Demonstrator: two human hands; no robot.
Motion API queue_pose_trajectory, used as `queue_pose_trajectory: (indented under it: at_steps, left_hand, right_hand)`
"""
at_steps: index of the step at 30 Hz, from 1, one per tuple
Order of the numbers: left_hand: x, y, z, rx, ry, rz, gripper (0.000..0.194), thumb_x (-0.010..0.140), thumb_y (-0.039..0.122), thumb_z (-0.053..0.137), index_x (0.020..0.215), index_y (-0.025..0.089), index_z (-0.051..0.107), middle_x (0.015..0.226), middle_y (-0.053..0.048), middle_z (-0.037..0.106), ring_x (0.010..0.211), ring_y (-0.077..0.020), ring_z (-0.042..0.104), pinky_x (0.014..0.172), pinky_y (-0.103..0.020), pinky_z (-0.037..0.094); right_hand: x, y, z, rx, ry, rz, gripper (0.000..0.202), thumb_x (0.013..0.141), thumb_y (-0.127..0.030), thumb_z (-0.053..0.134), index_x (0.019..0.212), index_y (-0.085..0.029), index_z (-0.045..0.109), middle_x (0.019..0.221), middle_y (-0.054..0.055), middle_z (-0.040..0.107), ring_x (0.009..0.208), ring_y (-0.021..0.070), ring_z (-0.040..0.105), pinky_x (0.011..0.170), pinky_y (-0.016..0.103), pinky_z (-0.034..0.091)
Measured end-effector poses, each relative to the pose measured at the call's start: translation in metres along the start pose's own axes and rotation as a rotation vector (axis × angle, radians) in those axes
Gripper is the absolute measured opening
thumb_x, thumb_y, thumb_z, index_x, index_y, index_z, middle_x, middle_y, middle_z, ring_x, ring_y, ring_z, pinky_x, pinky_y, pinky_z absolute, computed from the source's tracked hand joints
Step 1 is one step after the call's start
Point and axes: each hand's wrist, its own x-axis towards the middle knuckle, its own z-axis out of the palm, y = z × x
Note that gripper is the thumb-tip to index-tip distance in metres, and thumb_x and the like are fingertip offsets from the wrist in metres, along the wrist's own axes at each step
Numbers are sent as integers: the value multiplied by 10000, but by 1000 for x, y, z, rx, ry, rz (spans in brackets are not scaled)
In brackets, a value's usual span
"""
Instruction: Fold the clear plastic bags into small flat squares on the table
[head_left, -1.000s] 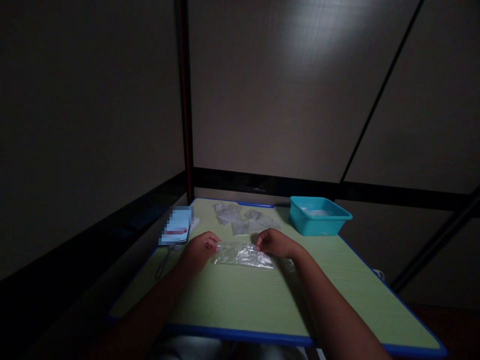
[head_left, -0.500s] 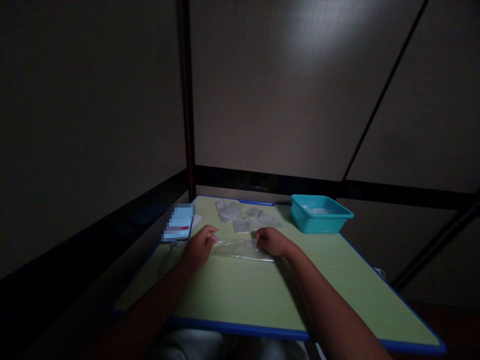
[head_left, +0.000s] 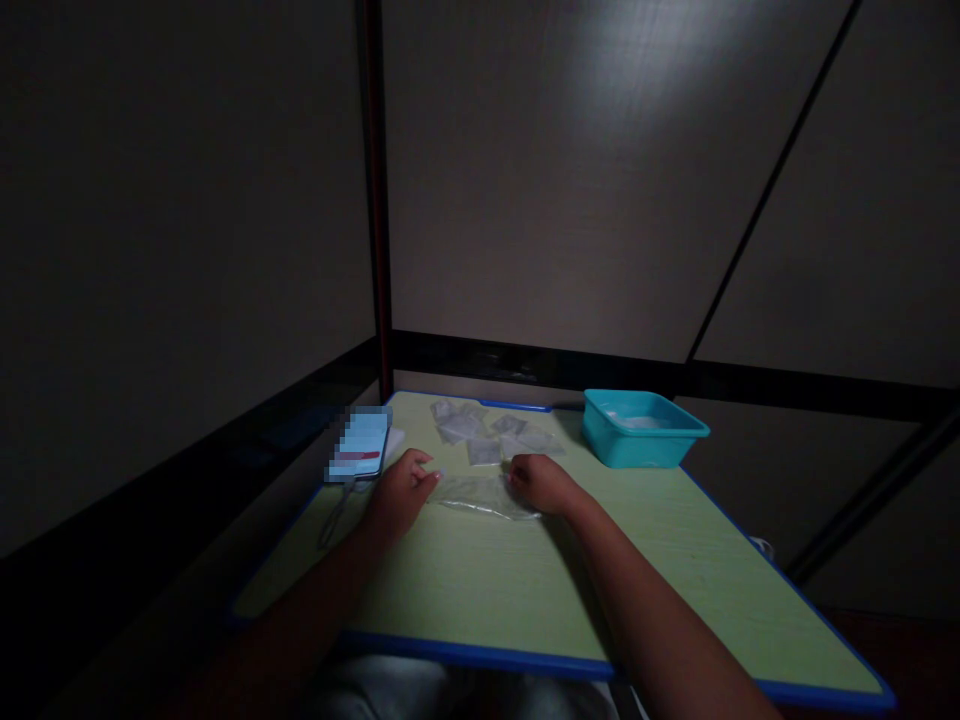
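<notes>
A clear plastic bag (head_left: 484, 496) lies crosswise on the green table between my hands. My right hand (head_left: 538, 482) is closed on the bag's right end, its fingers curled together. At the other end is my left hand (head_left: 401, 490), with thumb and index finger apart and the thumb tip close to the bag's left corner; whether it touches is unclear. Just beyond the bag, several small clear packets (head_left: 483, 452) are spread flat, some overlapping.
A turquoise basket (head_left: 652, 448) with something pale inside stands at the table's back right. On the left edge a phone (head_left: 364, 445) with a lit screen leans beside my left hand, with a cord loop (head_left: 330, 522) below it. Blue trim (head_left: 480, 655) edges the table (head_left: 480, 590).
My left thumb has shifted slightly right and the gap between thumb and index finger is wider. The bag's left end has drawn in a little. My right hand has barely moved.
</notes>
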Motion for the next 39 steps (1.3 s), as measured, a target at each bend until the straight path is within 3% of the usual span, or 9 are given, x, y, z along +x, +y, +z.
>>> queue_pose_trajectory:
  at_steps: [7, 16, 22, 27, 39]
  left_hand:
    - [-3, 2, 2, 45, -35, 33, 325, 629, 322, 639, 916, 214, 531, 650, 39, 584, 714, -167, 569, 677, -260, 402]
    - [-7, 6, 4, -170, -190, -89, 365, 660, 339, 600, 974, 198, 480, 545, 78, 524, 508, -123, 504, 485, -209, 334]
    - [-10, 11, 4, -142, -206, -21, 415, 623, 289, 656, 993, 194, 493, 623, 65, 528, 573, -111, 487, 547, -203, 354]
    - [-13, 12, 3, -137, -226, 66, 393, 622, 208, 657, 988, 198, 516, 708, 38, 551, 657, -117, 494, 620, -202, 367]
    - [-12, 15, 5, -278, -239, -17, 296, 649, 108, 530, 938, 167, 504, 569, 59, 515, 559, -112, 498, 543, -206, 342]
  right_hand:
    - [0, -3, 1, -55, -10, 16, 187, 793, -278, 466, 780, -156, 608, 750, 50, 630, 620, 118, 485, 523, 232, 235]
    - [0, 1, 0, -71, -17, 26, 178, 782, -269, 466, 760, -160, 605, 747, 50, 630, 598, 108, 475, 511, 227, 227]
    - [-1, 3, -1, -51, -10, 4, 166, 773, -258, 477, 722, -148, 590, 692, 53, 612, 570, 106, 461, 500, 225, 224]
    - [-1, 6, 1, 13, -15, 15, 166, 775, -264, 480, 703, -151, 580, 676, 47, 606, 569, 108, 467, 493, 220, 229]
    - [-1, 12, 3, 36, -16, 7, 177, 770, -262, 476, 691, -149, 588, 671, 45, 610, 574, 115, 480, 508, 223, 255]
